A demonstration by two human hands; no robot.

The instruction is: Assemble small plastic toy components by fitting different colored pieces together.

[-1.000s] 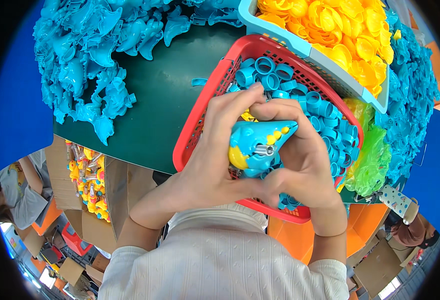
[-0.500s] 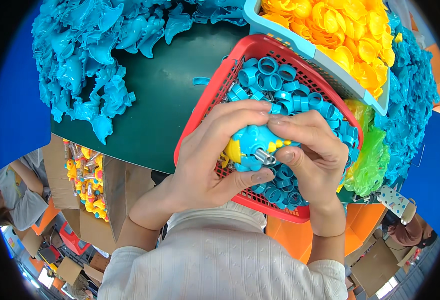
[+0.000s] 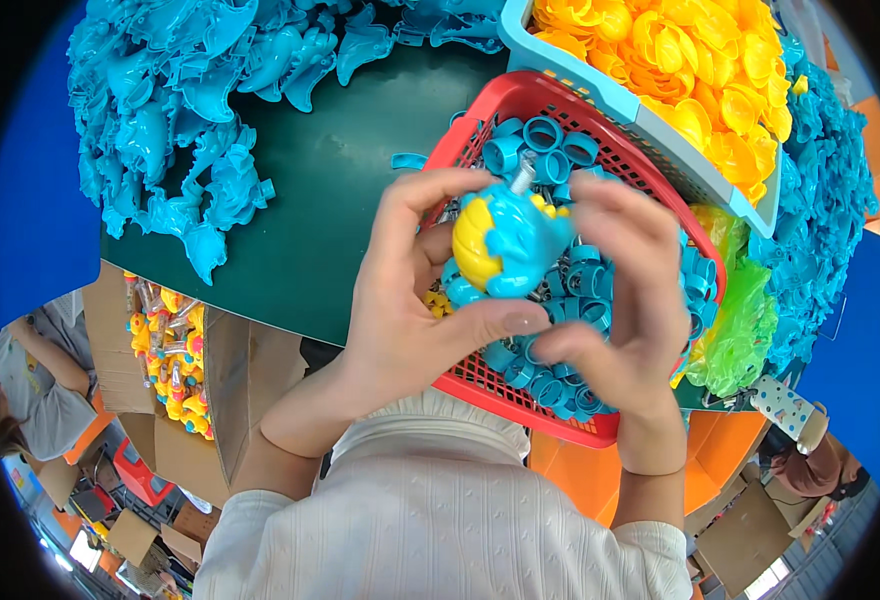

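Observation:
In my left hand (image 3: 400, 310) is a rounded plastic toy figure (image 3: 522, 240), blue with a yellow belly and small yellow spikes. A metal shaft sticks up from it, pointing away from me. My left thumb lies below the toy, and my fingers curl round its far left side. Just to its right, my right hand (image 3: 640, 310) is slightly blurred, thumb and fingers spread apart. Under both hands is a red plastic basket (image 3: 572, 430) filled with blue plastic rings (image 3: 550, 165), with a few yellow pieces (image 3: 438, 302) and metal bits among them.
Blue molded shells (image 3: 160, 120) pile up at the far left of the dark green table (image 3: 310, 190). A light-blue basket (image 3: 600, 85) of yellow shells stands far right, beside more blue parts (image 3: 825, 200) and a green plastic bag (image 3: 735, 330). An open carton (image 3: 185, 455) of yellow toys sits at left.
The toy has turned so its metal shaft points away from me instead of toward me. My right hand has come off it, fingers spreading, while my left hand keeps hold.

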